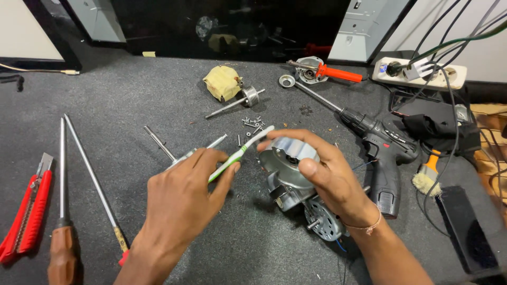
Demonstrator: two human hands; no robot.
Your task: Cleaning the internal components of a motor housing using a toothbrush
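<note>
From the head camera we see our left hand (182, 198) pinching a slim white-and-green plastic brush (240, 152) between thumb and fingers, its tip reaching our right hand (322, 177), which is closed over the shiny silver metal motor housing (290, 169) standing on the dark grey speckled table (132, 100). Just right of the motor lies a black cordless drill (383, 150), while a red utility knife (29, 211) and two long screwdrivers (79, 179) lie well apart at the left, small loose screws (252, 123) beyond the brush.
</note>
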